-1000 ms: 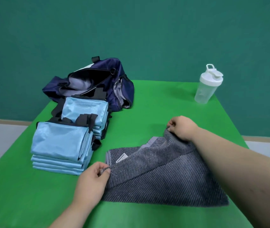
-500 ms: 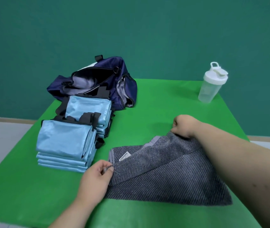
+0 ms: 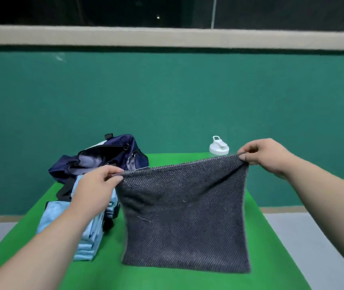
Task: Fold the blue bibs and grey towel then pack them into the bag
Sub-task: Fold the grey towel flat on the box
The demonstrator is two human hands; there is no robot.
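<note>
The step in hand was the folding of the towel [image 3: 185, 216]. The left hand [image 3: 98, 185] pinched the upper left corner of the towel, and the right hand [image 3: 267, 155] pinched the upper right corner; the fingers [image 3: 112, 171] of each hand were clamped on the cloth. The towel hung between the two hands as a flat, nearly square panel above the desk [image 3: 188, 283], with its top edge sagging slightly toward the left. Whether its lower edge touched the desk could not be told. The bibs [image 3: 87, 237] lay folded in stacks on the left side of the desk, partly hidden behind the left forearm. The bag [image 3: 104, 160] stood open just behind the bibs, with nothing from the task seen inside it. A bottle [image 3: 219, 146] stood at the far edge, its body hidden by the towel. By this judgement, the bibs were done, the towel was part folded, and packing had not begun. The next move would call for the two pinched corners to be brought together, or laid down over the lower edge, with edges aligned so that the fold comes out square and small enough for the bag opening.
</note>
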